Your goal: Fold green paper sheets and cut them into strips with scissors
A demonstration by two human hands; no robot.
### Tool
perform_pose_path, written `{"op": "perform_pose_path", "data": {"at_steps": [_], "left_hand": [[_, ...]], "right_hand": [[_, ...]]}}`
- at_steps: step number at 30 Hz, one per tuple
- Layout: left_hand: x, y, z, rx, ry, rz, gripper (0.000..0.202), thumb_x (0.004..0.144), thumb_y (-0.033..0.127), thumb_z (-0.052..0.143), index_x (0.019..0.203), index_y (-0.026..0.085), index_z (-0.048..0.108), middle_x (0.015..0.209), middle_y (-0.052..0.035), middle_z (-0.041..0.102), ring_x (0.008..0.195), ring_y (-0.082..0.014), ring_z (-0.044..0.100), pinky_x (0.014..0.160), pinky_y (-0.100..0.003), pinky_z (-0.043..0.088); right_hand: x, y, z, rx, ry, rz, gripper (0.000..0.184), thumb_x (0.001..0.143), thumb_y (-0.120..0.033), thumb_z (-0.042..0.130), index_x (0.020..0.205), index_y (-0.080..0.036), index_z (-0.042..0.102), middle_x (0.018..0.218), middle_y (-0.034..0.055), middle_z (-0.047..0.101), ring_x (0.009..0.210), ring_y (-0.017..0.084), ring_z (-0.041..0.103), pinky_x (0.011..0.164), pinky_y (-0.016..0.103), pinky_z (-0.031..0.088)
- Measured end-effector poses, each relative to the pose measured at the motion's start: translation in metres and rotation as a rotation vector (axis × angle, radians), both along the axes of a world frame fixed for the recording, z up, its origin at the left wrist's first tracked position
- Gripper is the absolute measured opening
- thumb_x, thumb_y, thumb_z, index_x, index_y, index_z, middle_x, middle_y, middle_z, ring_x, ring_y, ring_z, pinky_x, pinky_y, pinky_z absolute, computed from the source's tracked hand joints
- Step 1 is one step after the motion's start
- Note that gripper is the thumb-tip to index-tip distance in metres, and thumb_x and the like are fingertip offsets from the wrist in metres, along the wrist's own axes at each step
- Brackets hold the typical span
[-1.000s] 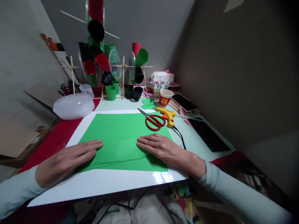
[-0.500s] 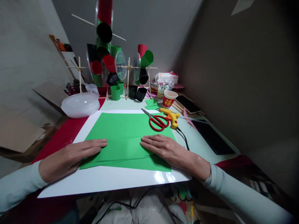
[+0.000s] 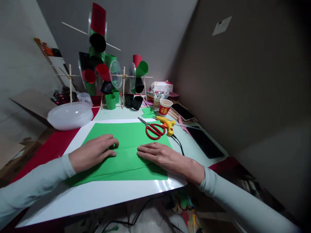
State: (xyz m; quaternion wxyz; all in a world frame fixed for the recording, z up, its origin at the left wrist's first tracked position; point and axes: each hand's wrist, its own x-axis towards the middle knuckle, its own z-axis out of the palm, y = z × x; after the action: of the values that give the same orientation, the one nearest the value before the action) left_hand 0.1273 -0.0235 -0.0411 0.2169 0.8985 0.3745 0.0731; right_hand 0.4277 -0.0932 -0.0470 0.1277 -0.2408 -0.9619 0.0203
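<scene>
Left hand (image 3: 93, 152) is now sitting further in over the green sheet (image 3: 114, 131), its fingers bending, whereas half a second earlier it was lying straight-fingered near the sheet's left edge; right hand (image 3: 161, 157) is staying flat on the right part. Both hands are gripping nothing visible: the left is half curling, with a gap showing between thumb and forefinger, and the right is keeping its fingers extended and together. Whether the left fingertips are touching the sheet cannot be told. Green sheet is lying on a white sheet (image 3: 116, 192) at the front of the desk (image 3: 109, 115), a thin edge line crossing its near part at a slant. Red-handled scissors (image 3: 156, 130) are resting on its far right corner; a yellow glue gun (image 3: 170, 125) is lying just beside them, and a red-and-white paper cup (image 3: 164, 110) is standing beyond.
</scene>
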Motion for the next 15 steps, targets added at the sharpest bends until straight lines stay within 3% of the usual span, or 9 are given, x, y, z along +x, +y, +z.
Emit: {"op": "perform_pose_path", "data": {"at_steps": [4,7,10,12,15], "left_hand": [[0.010,0.008,0.009,-0.111,0.062,0.015,0.023,0.086,0.047,0.056,0.089,0.024,0.057,0.082,-0.0028,0.061,0.080,-0.0252,0.058,0.073,-0.036,0.043],[0.015,0.013,0.016,-0.206,0.090,0.018,0.026,0.079,0.049,0.059,0.080,0.023,0.056,0.075,-0.0015,0.058,0.073,-0.0234,0.055,0.067,-0.033,0.043],[0.019,0.012,0.025,-0.264,0.089,0.006,0.029,0.076,0.052,0.059,0.076,0.023,0.054,0.077,-0.0014,0.057,0.074,-0.0226,0.054,0.067,-0.032,0.045],[0.022,0.011,0.034,-0.271,0.083,-0.005,0.029,0.076,0.051,0.059,0.080,0.023,0.056,0.080,-0.0015,0.059,0.075,-0.0227,0.055,0.068,-0.032,0.045],[0.023,0.012,0.052,-0.233,0.067,-0.010,0.028,0.075,0.050,0.063,0.078,0.023,0.059,0.077,-0.0004,0.060,0.072,-0.0223,0.056,0.065,-0.031,0.046]], "right_hand": [[-0.001,0.007,0.006,-0.104,0.020,-0.012,0.036,0.100,-0.001,0.044,0.130,-0.009,0.062,0.133,0.0195,0.066,0.120,0.025,0.061,0.100,0.040,0.052],[-0.009,0.015,0.009,-0.198,0.044,-0.112,0.035,0.096,0.003,0.045,0.120,-0.009,0.068,0.113,0.0167,0.073,0.104,0.024,0.064,0.092,0.036,0.049],[-0.023,0.024,0.014,-0.311,0.135,-0.224,0.027,0.102,-0.013,0.052,0.123,-0.008,0.068,0.099,0.0153,0.073,0.094,0.024,0.064,0.084,0.034,0.044],[-0.031,0.032,0.019,-0.429,0.211,-0.245,0.031,0.102,-0.028,0.059,0.125,-0.009,0.068,0.091,0.0124,0.072,0.086,0.022,0.062,0.077,0.030,0.041],[-0.039,0.044,0.028,-0.621,0.293,-0.202,0.022,0.095,-0.030,0.069,0.107,-0.013,0.074,0.076,0.0022,0.066,0.071,0.015,0.056,0.067,0.025,0.036]]}}
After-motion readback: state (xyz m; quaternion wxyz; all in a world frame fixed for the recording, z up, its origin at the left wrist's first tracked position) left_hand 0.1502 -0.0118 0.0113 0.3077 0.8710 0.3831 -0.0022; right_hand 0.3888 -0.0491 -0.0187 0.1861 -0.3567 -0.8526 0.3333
